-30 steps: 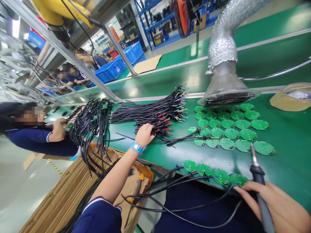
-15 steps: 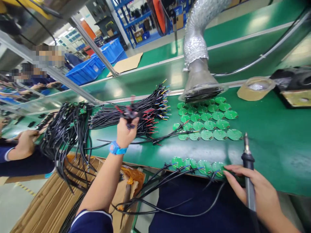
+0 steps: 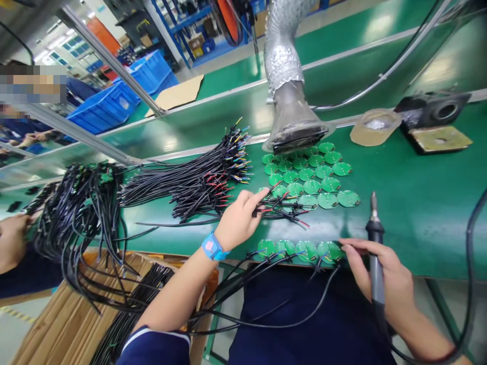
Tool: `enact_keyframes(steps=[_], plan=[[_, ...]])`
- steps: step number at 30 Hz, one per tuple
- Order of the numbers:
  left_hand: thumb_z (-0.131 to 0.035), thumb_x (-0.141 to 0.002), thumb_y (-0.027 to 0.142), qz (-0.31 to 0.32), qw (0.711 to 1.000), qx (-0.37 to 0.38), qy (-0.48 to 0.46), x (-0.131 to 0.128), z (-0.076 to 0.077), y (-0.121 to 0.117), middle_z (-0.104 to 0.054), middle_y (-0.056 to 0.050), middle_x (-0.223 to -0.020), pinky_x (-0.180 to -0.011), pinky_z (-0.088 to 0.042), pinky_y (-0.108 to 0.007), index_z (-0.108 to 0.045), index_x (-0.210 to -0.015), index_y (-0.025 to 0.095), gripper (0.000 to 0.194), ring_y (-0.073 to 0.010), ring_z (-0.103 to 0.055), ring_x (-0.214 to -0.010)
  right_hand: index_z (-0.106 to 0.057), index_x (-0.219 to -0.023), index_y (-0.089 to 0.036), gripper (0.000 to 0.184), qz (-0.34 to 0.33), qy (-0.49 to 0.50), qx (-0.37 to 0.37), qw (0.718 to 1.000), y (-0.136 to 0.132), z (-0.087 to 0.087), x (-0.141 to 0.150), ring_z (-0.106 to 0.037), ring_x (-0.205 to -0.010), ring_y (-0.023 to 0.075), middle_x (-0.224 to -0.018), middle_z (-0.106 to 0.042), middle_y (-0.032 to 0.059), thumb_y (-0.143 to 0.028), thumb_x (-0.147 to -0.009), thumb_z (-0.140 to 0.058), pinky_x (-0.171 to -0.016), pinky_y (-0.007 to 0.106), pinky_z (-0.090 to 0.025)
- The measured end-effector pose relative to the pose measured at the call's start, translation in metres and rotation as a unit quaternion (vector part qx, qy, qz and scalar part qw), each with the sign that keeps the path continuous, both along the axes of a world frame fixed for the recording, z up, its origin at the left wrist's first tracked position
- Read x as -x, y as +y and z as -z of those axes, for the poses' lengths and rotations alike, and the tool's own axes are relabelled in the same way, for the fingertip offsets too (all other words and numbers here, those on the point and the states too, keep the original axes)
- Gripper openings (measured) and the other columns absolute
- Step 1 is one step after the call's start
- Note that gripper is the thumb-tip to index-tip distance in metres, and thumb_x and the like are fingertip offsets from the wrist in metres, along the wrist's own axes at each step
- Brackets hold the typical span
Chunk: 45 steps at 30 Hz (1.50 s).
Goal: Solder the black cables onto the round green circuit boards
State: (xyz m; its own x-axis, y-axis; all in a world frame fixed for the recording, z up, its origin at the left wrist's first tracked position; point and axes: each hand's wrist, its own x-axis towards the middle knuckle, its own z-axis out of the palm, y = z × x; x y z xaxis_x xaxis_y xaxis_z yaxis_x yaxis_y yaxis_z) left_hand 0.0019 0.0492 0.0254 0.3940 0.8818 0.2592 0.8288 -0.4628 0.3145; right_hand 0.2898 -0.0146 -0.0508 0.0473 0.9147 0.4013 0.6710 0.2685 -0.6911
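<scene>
My left hand point(image 3: 240, 217), with a blue wristband, is closed on a small bunch of black cables with red tips point(image 3: 283, 209) lying on the green bench beside the round green circuit boards point(image 3: 312, 172). My right hand point(image 3: 384, 276) grips a soldering iron point(image 3: 375, 248), tip pointing up, its fingers resting at the row of wired boards point(image 3: 300, 249) along the bench's near edge. A big bundle of black cables with coloured ends point(image 3: 198, 182) lies left of my left hand.
A silver fume-extraction duct point(image 3: 291, 101) hangs over the boards. A tape roll point(image 3: 375, 126) and a soldering-iron stand point(image 3: 433, 121) sit at right. Loose black cables point(image 3: 83, 213) spill over cardboard boxes point(image 3: 64, 319) at left, by another person's hand point(image 3: 11, 238). Blue crates point(image 3: 114, 101) stand behind.
My left hand, raised with a few cables half a second ago, has come down and set them on the bench by the boards. The view has shifted right.
</scene>
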Motion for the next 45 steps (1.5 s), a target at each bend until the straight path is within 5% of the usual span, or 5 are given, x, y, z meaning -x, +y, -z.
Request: enact_keyframes(steps=[5, 14, 20, 27, 45], plan=[[-0.039, -0.091, 0.035, -0.003, 0.998, 0.049, 0.032, -0.014, -0.017, -0.039, -0.050, -0.006, -0.091, -0.072, -0.047, -0.030, -0.053, -0.095, 0.017, 0.023, -0.0163, -0.052, -0.082, -0.056, -0.102, -0.019, 0.024, -0.034, 0.102, 0.070, 0.992, 0.002, 0.006, -0.007, -0.067, -0.068, 0.0185, -0.087, -0.070, 0.0087, -0.030, -0.081, -0.055, -0.060, 0.030, -0.054], [-0.043, -0.092, 0.028, 0.018, 0.995, 0.078, 0.066, -0.007, 0.039, -0.070, -0.058, -0.005, -0.086, -0.077, -0.048, -0.031, -0.059, -0.091, 0.017, 0.020, -0.0160, -0.053, -0.082, -0.053, -0.112, -0.018, 0.057, -0.124, 0.237, -0.002, 0.964, 0.009, -0.005, -0.006, -0.064, -0.060, 0.0181, -0.081, -0.064, 0.0092, -0.061, -0.074, -0.053, -0.052, 0.031, -0.054], [-0.046, -0.090, 0.025, -0.014, 0.994, 0.109, -0.005, -0.008, 0.040, -0.070, -0.057, -0.005, -0.088, -0.080, -0.046, -0.032, -0.059, -0.088, 0.016, 0.016, -0.0162, -0.052, -0.086, -0.061, -0.089, -0.022, 0.014, -0.283, 0.146, 0.122, 0.940, 0.021, -0.022, 0.020, -0.063, -0.067, 0.0146, -0.071, -0.065, 0.0019, -0.032, -0.080, -0.057, -0.061, 0.026, -0.052], [-0.051, -0.087, 0.025, -0.060, 0.982, 0.147, -0.104, -0.014, 0.039, -0.067, -0.055, -0.005, -0.082, -0.079, -0.045, -0.033, -0.059, -0.079, 0.017, 0.014, -0.0167, -0.052, -0.083, -0.060, -0.074, -0.020, 0.020, -0.251, 0.044, 0.254, 0.933, 0.032, -0.032, 0.034, -0.061, -0.058, 0.0117, -0.062, -0.064, -0.0001, -0.035, -0.083, -0.049, -0.049, 0.020, -0.045], [-0.051, -0.085, 0.022, -0.073, 0.980, 0.156, -0.104, -0.016, 0.039, -0.065, -0.056, -0.005, -0.082, -0.079, -0.044, -0.034, -0.056, -0.078, 0.017, 0.010, -0.0172, -0.052, -0.084, -0.060, -0.079, -0.022, 0.016, -0.274, 0.050, 0.229, 0.933, 0.032, -0.031, 0.031, -0.063, -0.054, 0.0109, -0.070, -0.068, 0.0009, -0.034, -0.082, -0.050, -0.049, 0.020, -0.048]])
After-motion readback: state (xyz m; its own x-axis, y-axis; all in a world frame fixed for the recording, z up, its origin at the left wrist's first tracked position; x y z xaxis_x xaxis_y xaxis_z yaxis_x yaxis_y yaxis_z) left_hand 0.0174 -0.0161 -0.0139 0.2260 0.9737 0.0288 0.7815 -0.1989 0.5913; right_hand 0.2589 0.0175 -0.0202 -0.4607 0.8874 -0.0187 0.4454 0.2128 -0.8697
